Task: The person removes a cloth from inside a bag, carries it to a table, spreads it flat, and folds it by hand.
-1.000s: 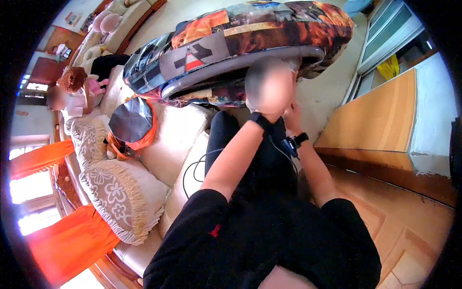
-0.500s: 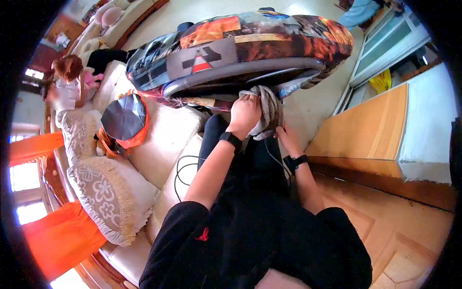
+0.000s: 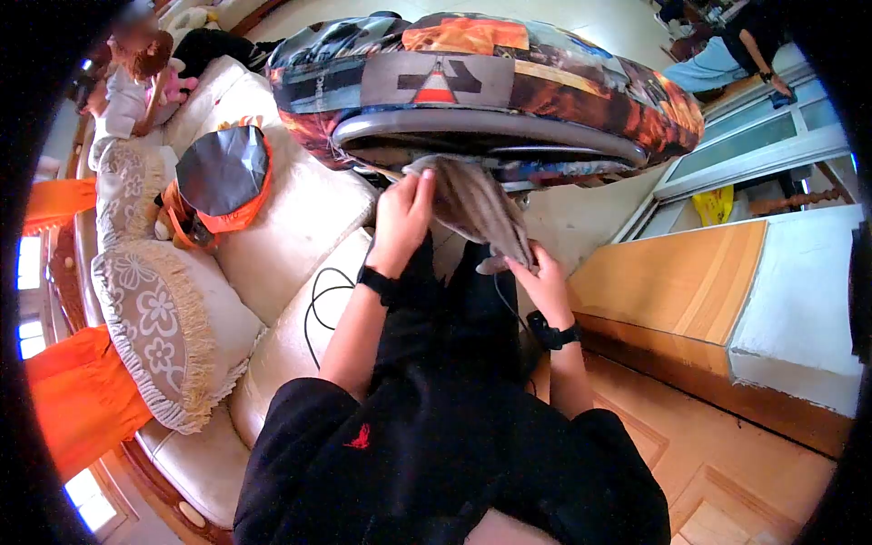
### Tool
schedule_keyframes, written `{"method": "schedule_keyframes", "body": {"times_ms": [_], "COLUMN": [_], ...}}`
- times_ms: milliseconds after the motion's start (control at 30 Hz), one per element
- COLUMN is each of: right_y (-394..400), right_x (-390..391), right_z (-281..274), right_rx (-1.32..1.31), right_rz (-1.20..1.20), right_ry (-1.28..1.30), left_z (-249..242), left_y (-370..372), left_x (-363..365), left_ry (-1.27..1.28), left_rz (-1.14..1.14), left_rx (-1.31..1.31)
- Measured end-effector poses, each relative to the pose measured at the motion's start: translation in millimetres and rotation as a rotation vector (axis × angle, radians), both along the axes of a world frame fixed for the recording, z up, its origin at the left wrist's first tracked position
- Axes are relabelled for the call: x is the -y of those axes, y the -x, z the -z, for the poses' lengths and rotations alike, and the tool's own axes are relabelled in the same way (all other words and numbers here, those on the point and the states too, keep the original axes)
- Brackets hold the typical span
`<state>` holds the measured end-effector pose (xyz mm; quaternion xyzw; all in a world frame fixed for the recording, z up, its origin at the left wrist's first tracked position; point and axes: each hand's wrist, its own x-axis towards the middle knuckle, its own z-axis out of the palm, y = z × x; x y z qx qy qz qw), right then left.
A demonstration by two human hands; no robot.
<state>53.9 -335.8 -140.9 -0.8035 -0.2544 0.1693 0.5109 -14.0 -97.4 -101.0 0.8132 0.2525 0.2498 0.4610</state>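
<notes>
A grey-brown striped cloth (image 3: 477, 204) is stretched between my two hands, in front of my knees. My left hand (image 3: 404, 218) pinches its upper left edge between thumb and fingers. Lower down, my right hand (image 3: 545, 280) grips the bottom right corner. Just beyond the cloth stands a big rounded object with a colourful picture-print cover (image 3: 554, 91) and a dark grey rim (image 3: 481, 127). The cloth's top overlaps the underside of that rim. Each wrist has a black band.
A cream sofa (image 3: 300, 191) runs along the left with fringed cushions (image 3: 163, 331), an orange bag with a black top (image 3: 222, 168) and a thin black cable (image 3: 318, 300). Another person (image 3: 136, 86) sits at its far end. A wooden ledge (image 3: 672, 282) and sliding door (image 3: 754, 136) stand right.
The cloth was bunched in my hands and is now spread out between them. My left hand has moved left, away from my right hand. The view has shifted slightly.
</notes>
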Motion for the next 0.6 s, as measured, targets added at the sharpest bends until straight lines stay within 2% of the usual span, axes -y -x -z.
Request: {"method": "schedule_keyframes", "body": {"times_ms": [67, 200, 267, 300, 333, 400, 467, 533, 567, 600], "right_y": [3.0, -3.1, -13.5, -8.5, -7.4, -8.2, -8.3, -13.2, -14.7, -17.6], "right_x": [-13.7, -36.8, -37.7, -43.3, -44.2, -43.0, -44.5, -51.9, -56.0, -54.9], "right_z": [7.8, -29.1, -37.9, -69.6, -85.7, -96.0, -106.5, -111.8, -111.6, -107.1], "right_rx": [0.050, 0.058, 0.288, 0.165, 0.090, 0.263, 0.269, 0.152, 0.008, 0.018], "right_rz": [-0.012, -0.007, -0.038, -0.009, 0.036, 0.061, 0.084, 0.074, 0.051, 0.054], "right_ry": [0.052, 0.175, 0.214, 0.199, 0.189, -0.057, -0.109, -0.089, -0.072, -0.074], "left_z": [11.6, -3.4, -4.3, -8.4, -9.4, -24.4, -30.1, -25.9, -25.7, -26.2], "left_y": [12.0, 48.6, 61.9, 60.6, 67.0, 73.8, 74.2, 68.0, 65.8, 63.6], "left_x": [-17.0, -26.5, -39.5, -45.3, -52.1, -54.0, -57.0, -59.3, -59.7, -60.0], "left_ry": [-0.082, -0.050, -0.192, -0.203, -0.294, -0.273, -0.245, -0.019, -0.017, -0.013], "left_rz": [-0.064, -0.284, -0.298, -0.260, -0.258, -0.249, -0.207, -0.161, -0.156, -0.171], "left_rx": [0.099, 0.221, 0.282, 0.436, 0.402, 0.409, 0.394, 0.444, 0.450, 0.449]}}
